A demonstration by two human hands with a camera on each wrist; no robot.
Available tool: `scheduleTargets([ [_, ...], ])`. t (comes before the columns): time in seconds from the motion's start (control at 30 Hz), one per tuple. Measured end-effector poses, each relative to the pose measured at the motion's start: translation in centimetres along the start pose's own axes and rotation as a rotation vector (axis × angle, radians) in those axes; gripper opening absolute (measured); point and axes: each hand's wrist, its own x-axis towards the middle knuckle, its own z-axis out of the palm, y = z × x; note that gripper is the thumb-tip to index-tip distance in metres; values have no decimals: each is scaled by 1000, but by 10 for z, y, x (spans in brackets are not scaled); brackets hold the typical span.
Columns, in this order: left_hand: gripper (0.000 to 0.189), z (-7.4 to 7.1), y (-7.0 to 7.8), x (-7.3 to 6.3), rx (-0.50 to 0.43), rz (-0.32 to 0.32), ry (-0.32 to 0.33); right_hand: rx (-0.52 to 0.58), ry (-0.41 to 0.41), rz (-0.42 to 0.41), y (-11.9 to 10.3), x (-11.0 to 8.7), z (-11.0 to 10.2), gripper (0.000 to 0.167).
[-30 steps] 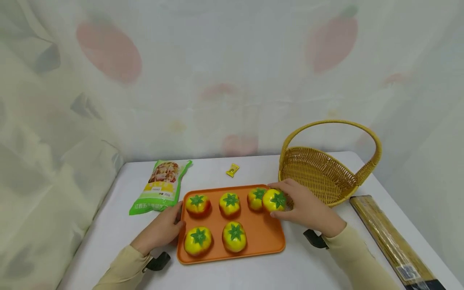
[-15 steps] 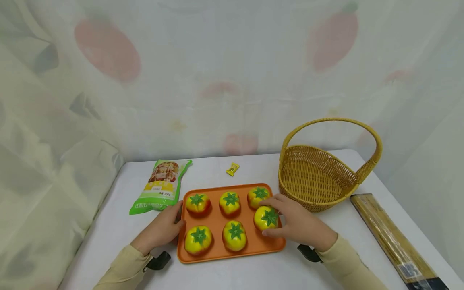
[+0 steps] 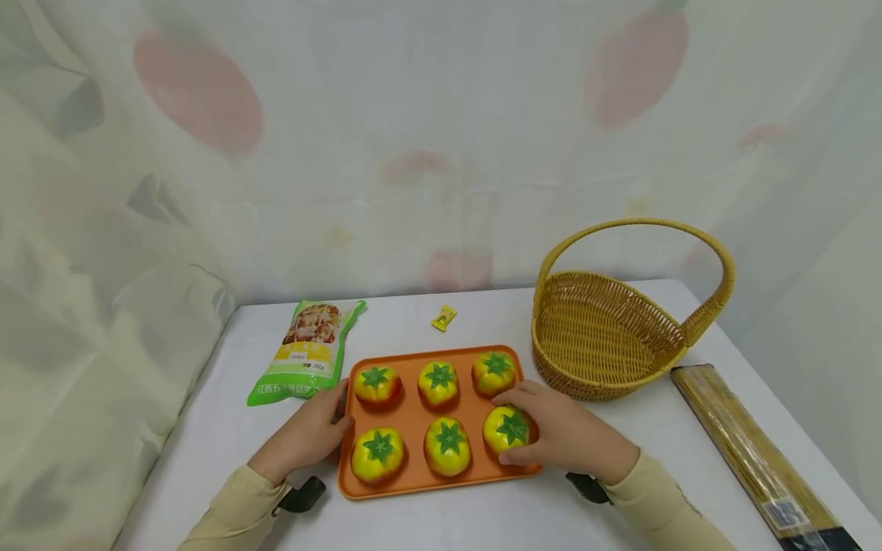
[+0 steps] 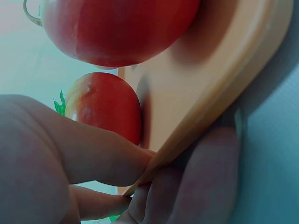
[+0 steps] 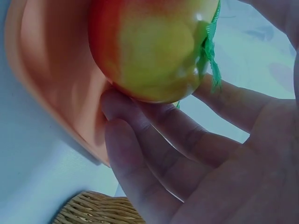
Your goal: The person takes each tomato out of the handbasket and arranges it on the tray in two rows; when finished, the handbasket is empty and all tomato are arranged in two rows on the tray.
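Observation:
An orange tray [image 3: 475, 413] lies on the table with two rows of yellow-red toy tomatoes, each with a green leafy top. My left hand [image 3: 310, 430] pinches the tray's left rim; in the left wrist view the thumb and fingers [image 4: 100, 151] grip the edge from above and below. At the tray's front right corner, my right hand [image 3: 568, 430] is curled around a toy tomato [image 3: 506, 428], fingers on its far side and thumb on its near side. Up close, the right wrist view shows fingertips against this tomato [image 5: 154, 51], which sits at the tray.
A wicker basket [image 3: 599, 329] with a tall handle stands behind my right hand. Right of it lies a wrapped bundle of sticks [image 3: 754, 448]. Behind the tray are a green food packet [image 3: 310, 348] and a small yellow wrapped sweet [image 3: 444, 317].
My right hand has brought its toy tomato down and toward me, from beside the back right one to the front right corner of the tray. The left hand has stayed at the rim.

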Motion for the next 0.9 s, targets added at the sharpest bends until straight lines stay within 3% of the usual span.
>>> scheduleTargets([
  [0.9, 74, 0, 1, -1, 4, 19, 5, 18, -69, 9, 1, -1, -2, 68],
])
